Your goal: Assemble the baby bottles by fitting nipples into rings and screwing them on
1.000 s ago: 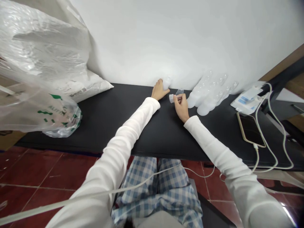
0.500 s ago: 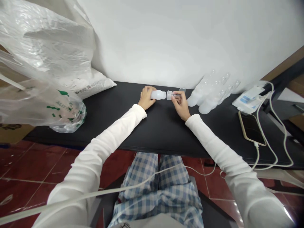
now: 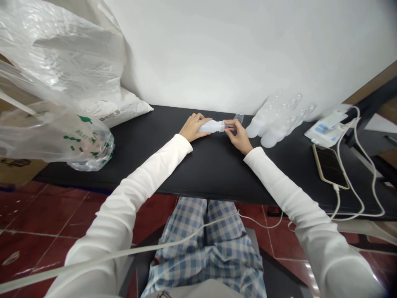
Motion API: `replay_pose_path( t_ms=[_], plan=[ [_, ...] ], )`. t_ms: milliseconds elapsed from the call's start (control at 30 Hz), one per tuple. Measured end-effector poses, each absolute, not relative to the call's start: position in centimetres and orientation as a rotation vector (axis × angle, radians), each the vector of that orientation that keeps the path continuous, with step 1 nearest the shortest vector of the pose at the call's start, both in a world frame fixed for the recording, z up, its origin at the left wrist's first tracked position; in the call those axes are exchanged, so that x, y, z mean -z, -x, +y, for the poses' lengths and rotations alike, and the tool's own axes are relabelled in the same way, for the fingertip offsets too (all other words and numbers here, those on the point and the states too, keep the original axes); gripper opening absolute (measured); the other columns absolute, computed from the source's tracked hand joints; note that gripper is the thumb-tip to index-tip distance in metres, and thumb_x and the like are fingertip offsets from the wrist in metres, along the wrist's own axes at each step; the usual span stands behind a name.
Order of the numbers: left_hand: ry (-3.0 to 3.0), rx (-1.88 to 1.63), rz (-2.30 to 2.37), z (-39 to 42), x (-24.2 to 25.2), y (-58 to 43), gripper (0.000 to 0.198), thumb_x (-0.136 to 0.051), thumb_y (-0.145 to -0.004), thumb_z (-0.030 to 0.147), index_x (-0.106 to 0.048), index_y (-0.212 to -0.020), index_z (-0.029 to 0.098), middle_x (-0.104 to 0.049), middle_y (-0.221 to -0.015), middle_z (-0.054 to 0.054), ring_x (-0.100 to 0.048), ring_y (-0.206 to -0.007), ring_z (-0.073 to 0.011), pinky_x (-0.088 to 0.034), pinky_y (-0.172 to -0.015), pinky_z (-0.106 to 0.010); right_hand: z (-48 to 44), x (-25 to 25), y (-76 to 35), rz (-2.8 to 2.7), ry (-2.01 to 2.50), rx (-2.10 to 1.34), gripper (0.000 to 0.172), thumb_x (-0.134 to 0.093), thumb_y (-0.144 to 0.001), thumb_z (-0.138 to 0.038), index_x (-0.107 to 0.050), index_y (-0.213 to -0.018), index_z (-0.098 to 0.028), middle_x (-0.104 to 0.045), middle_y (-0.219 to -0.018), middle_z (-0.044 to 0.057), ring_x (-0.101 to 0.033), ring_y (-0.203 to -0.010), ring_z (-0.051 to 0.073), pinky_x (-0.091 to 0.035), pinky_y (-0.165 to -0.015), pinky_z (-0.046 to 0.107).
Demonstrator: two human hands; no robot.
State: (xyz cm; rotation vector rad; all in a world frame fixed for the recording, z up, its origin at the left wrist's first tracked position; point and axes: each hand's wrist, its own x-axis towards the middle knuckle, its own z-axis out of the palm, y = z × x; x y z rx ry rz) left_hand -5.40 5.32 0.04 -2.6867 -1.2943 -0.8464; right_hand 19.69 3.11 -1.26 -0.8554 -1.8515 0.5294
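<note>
A milky white plastic bottle (image 3: 210, 126) lies on its side just above the black table, its neck pointing right. My left hand (image 3: 195, 127) is closed around its base end. A clear, ribbed plastic cap piece (image 3: 221, 126) meets the bottle's neck, and the fingers of my right hand (image 3: 237, 134) pinch it from the right. Part of the clear piece is hidden by those fingers. Behind my right hand a small clear plastic piece (image 3: 239, 118) rests by the wall.
Several white bottles with clear tops (image 3: 276, 120) lie to the right. Beyond them are a white-and-blue packet (image 3: 327, 128), a phone (image 3: 330, 166) and white cables (image 3: 372, 169). Large plastic bags (image 3: 83, 140) fill the left side. The black table (image 3: 198, 174) meets a white wall.
The bottle and the clear cap piece have come together; before, a small gap showed between them. My left hand has slid a little right and its fingers now lie over the bottle.
</note>
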Motion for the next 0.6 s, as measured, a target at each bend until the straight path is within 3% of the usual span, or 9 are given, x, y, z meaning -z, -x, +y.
replay_pose_path(
  t_ms=[233, 400, 600],
  plan=[
    [2.724, 0.745, -1.134, 6.13, -0.21, 6.36, 0.059, -0.068, -0.089, 0.055, -0.064, -0.132, 0.015, -0.063, -0.114, -0.016, -0.059, -0.106, -0.0309, -0.049, -0.099, -0.048, 2.5, 0.5, -19.62, -1.968, 0.767, -0.447, 0.018, -0.059, -0.099, -0.04, -0.067, -0.102, -0.024, -0.071, -0.129, 0.01, -0.068, -0.122, 0.027, -0.056, -0.107, 0.051],
    [2.707, 0.765, -1.106, 6.09, -0.1, 6.33, 0.061, -0.068, -0.089, 0.058, -0.064, -0.131, 0.013, -0.065, -0.112, -0.017, -0.061, -0.105, -0.0305, -0.05, -0.098, -0.046, 2.71, 0.95, -19.65, -1.891, 0.811, -0.567, 0.024, -0.061, -0.097, -0.043, -0.066, -0.113, -0.025, -0.07, -0.127, 0.008, -0.067, -0.123, 0.025, -0.058, -0.107, 0.044],
    [2.7, 0.846, -1.129, 5.86, 0.04, 6.24, 0.06, -0.07, -0.088, 0.057, -0.063, -0.131, 0.015, -0.065, -0.113, -0.015, -0.062, -0.106, -0.0288, -0.052, -0.095, -0.043, 3.17, 1.02, -19.85, -1.845, 0.899, -0.593, 0.033, -0.065, -0.093, -0.051, -0.068, -0.113, -0.024, -0.072, -0.119, 0.008, -0.071, -0.107, 0.023, -0.06, -0.098, 0.041]
  ],
)
